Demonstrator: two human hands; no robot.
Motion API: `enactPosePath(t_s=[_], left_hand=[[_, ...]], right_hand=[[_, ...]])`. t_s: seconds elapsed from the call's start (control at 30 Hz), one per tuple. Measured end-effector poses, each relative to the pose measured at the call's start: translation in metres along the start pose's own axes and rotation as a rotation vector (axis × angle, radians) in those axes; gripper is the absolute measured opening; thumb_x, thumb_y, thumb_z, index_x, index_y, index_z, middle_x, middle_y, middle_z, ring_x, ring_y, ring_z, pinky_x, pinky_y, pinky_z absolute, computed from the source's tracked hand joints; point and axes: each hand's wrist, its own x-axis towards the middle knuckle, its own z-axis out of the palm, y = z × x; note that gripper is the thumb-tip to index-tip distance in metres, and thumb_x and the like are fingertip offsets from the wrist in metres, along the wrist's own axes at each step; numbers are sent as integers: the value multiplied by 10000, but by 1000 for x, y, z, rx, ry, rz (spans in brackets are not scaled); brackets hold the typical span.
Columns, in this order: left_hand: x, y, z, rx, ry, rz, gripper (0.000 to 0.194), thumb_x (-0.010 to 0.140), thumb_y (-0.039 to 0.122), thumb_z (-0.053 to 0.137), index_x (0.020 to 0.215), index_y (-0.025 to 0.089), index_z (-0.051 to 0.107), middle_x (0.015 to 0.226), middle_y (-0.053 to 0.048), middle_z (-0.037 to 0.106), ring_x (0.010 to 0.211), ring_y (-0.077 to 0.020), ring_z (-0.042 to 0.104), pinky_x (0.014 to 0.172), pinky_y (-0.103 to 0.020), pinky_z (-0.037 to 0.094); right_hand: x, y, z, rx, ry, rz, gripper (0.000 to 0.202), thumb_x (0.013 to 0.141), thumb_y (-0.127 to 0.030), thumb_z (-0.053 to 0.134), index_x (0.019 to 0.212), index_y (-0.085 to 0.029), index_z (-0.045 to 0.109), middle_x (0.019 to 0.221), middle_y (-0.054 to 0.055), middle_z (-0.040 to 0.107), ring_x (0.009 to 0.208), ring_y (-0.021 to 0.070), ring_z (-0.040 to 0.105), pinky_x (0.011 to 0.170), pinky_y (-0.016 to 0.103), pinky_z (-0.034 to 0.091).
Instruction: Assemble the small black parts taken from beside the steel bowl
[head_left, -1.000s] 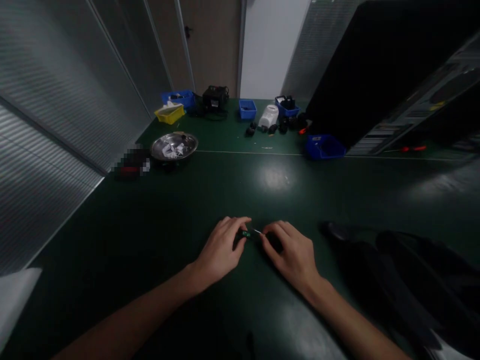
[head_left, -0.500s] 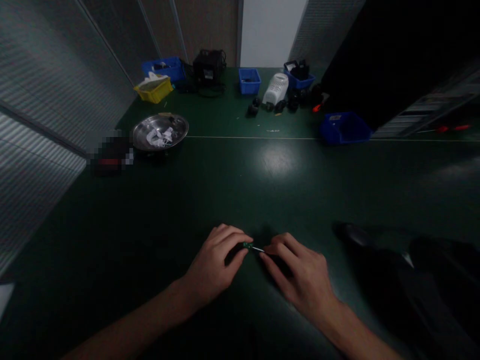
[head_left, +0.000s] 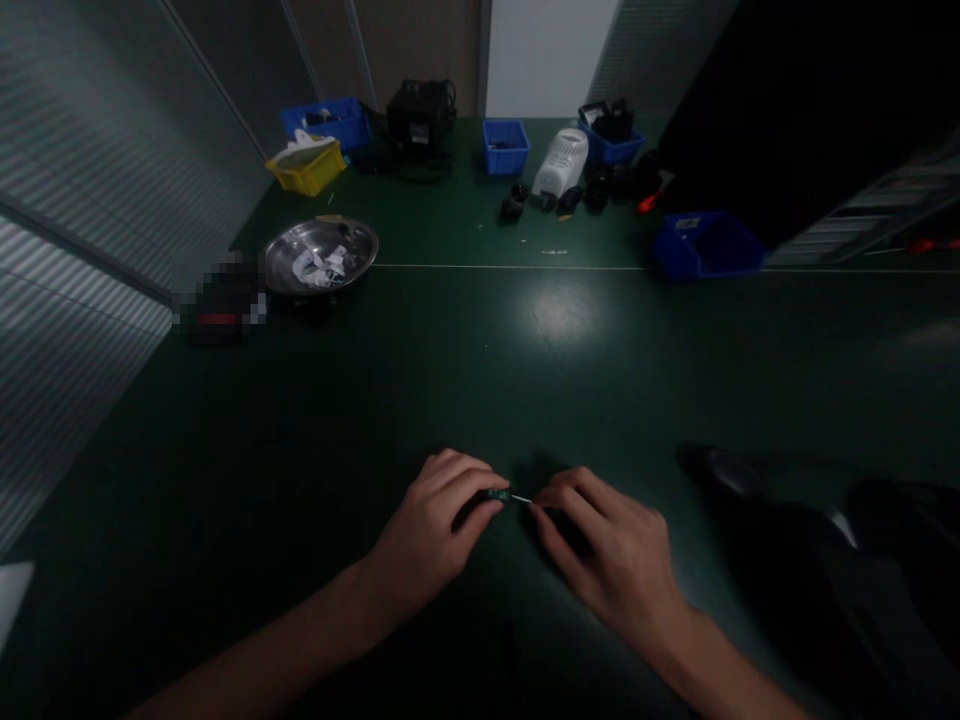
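Between my two hands lies a small screwdriver (head_left: 521,499), its short green handle toward the left and its thin silver shaft pointing right. My left hand (head_left: 435,515) is closed, thumb and fingertips pinching the green handle. My right hand (head_left: 604,540) is closed too, thumb and forefinger together at the far end of the shaft. Its tip is hidden by those fingers, and I cannot make out whether another small part is held there. Both hands are low over the dark green table (head_left: 420,380).
At left stands a metal bowl (head_left: 281,262) with crumpled white pieces. Along the back are a yellow bin (head_left: 309,178), a small blue bin (head_left: 505,160), a white vented housing (head_left: 561,165) and a black device (head_left: 420,125). A blue bin (head_left: 709,262) and dark object (head_left: 727,470) lie right.
My right hand has shifted slightly right, the left hand barely. The green handle has turned a little in my left fingers. The view has tilted slightly, moving the background up.
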Motion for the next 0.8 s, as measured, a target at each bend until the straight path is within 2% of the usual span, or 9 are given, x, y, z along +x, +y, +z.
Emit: enactPosePath(t_s=[0.27,0.47,0.8], left_hand=[[1,1,0,-30,19,7,176,976,160,641,1085,252,746,1019,-35,729,980,-209,639,909,-394,493],[1,1,0,-55,33,19,197,958,128,654,1089,235,756,1010,-40,722,975,-202,631,902,-375,493],[1,2,1,-69,39,9,168,930,148,710,1070,223,763,993,-16,738,940,-190,644,866,-355,457]], right_hand=[[-1,4,2,-16,-45,-32,216,1079,-318,467,1020,-227,653,952,42,708,725,150,680,641,284,477],[3,6,1,89,-89,-70,226,1089,-291,445,1046,-210,651,907,33,699,709,131,666,635,255,480],[5,3,2,165,-49,-90,199,1075,-265,474,1035,-202,658,946,34,669,747,127,650,624,237,455]])
